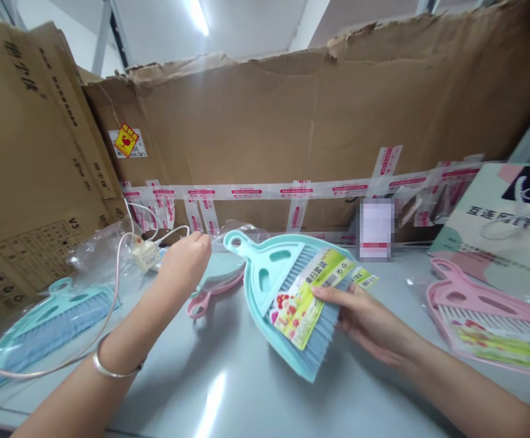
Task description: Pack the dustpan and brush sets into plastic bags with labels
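My right hand grips a light-blue dustpan with a matching brush nested in it. The thumb presses on the colourful card label across the bristles; the fingers go behind the set. It is held tilted above the table, handle toward the back left. My left hand, with a bangle on the wrist, is closed, its fingertips turned away, so what it holds, if anything, is hidden. Just beyond it lie a blue dustpan and a pink dustpan, stacked and partly hidden.
At left, a bagged blue dustpan set lies behind a pale cable. A white plug adapter sits near the back. Right, a pink dustpan set lies before a printed box. A large cardboard box closes off the back.
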Tool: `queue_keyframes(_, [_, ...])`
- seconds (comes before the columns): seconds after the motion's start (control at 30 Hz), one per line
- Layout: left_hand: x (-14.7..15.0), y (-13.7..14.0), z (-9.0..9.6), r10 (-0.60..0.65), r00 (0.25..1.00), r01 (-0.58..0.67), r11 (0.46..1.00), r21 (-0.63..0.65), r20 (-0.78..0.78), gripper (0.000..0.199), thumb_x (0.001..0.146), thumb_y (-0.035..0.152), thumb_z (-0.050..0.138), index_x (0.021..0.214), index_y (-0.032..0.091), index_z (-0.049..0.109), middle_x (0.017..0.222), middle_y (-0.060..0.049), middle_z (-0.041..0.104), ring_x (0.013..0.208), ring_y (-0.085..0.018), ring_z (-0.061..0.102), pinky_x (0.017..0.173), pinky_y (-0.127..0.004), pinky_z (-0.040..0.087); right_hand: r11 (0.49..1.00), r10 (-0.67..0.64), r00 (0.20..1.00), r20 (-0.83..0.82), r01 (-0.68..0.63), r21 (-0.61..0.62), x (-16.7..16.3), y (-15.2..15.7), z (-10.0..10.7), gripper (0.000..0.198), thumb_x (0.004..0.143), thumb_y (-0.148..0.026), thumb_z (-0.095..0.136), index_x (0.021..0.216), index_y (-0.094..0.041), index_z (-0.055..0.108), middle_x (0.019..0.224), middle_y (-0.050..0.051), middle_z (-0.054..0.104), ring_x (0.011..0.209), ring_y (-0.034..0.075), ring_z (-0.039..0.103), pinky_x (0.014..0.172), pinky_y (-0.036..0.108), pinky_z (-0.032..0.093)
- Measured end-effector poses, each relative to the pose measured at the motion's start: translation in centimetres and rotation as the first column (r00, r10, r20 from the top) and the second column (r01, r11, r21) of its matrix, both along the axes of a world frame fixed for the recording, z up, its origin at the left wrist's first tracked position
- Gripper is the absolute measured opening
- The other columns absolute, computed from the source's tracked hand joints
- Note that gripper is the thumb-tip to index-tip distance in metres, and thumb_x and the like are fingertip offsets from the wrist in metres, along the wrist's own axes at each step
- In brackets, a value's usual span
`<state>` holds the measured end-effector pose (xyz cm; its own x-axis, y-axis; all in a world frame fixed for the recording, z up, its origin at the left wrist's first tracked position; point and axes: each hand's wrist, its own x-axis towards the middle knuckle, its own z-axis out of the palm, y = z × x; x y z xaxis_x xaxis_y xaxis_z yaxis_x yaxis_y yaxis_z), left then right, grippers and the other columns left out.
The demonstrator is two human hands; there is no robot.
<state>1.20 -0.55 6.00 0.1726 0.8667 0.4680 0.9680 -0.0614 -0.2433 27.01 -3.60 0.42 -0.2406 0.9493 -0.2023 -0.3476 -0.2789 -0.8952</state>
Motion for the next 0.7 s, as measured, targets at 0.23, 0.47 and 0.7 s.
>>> queue_keyframes(0.23, [3.9,-2.4,-1.8,-0.315,0.946,0.313,0.949,0.038,0.072,0.027,0.088,0.019,0.037,0.078,0.015,0.062,0.072,-0.006,0.059,0.061,-0.016,0.056,0.052,-0.026,0.038,0.998,0.015,0.997,-0.073,-0.020,-0.064,-2.0,-1.7,-1.1,0.027,0.066,-0.024,0.072,0.091,-0.015,0.063,0.090,0.007,0.070,0.074,0.019,0.067,0.064,0.027,0.055])
queue_keyframes(0.47, [6.1,-4.5,-3.5,-0.609,0.779,0.594,0.793,0.134,0.148,0.027,0.087,0.013,0.037,0.079,0.016,0.062,0.066,-0.003,0.055,0.055,-0.011,0.048,0.046,-0.023,0.036,0.985,-0.062,0.961,-0.271,0.014,-0.174,-3.0,-2.7,-2.2,0.036,0.065,-0.023,0.073,0.098,-0.013,0.061,0.086,0.008,0.071,0.073,0.020,0.067,0.063,0.028,0.056])
queue_keyframes(0.7, [5.8,-4.7,-3.6,-0.740,0.647,0.693,0.672,0.262,0.185,0.020,0.084,0.018,0.050,0.103,0.021,0.053,0.088,-0.006,0.056,0.078,-0.016,0.054,0.062,-0.027,0.047,0.980,-0.134,0.931,-0.339,0.074,-0.185,-2.9,-2.6,-2.4,0.045,0.065,-0.020,0.073,0.107,-0.016,0.057,0.090,0.007,0.070,0.077,0.019,0.067,0.064,0.026,0.056])
